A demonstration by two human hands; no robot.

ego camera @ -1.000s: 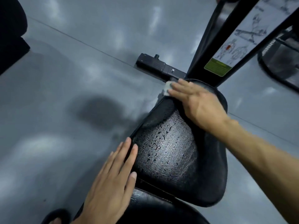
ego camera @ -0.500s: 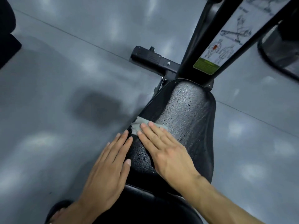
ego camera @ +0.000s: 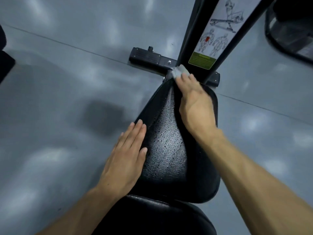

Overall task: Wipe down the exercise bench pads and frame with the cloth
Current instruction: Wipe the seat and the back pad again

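Observation:
A black, cracked seat pad [ego camera: 171, 150] of the exercise bench runs away from me. A second black pad [ego camera: 152, 217] lies nearest to me at the bottom. My right hand [ego camera: 196, 106] lies flat on the pad's far end and presses a small grey cloth [ego camera: 179, 71] under its fingertips, right where the pad meets the black frame post [ego camera: 189, 31]. My left hand [ego camera: 125, 158] rests flat, fingers straight, on the pad's left edge.
The frame's black foot bar [ego camera: 149, 57] lies across the grey floor [ego camera: 59, 99] beyond the pad. An instruction sticker [ego camera: 215, 33] covers the upright post. Another dark machine part [ego camera: 291, 28] sits at the upper right, and a dark shape [ego camera: 5, 63] at the left edge.
My right hand has swept the cloth from the pad's near left edge up to its far end by the frame post. My left hand stays on the pad's left edge.

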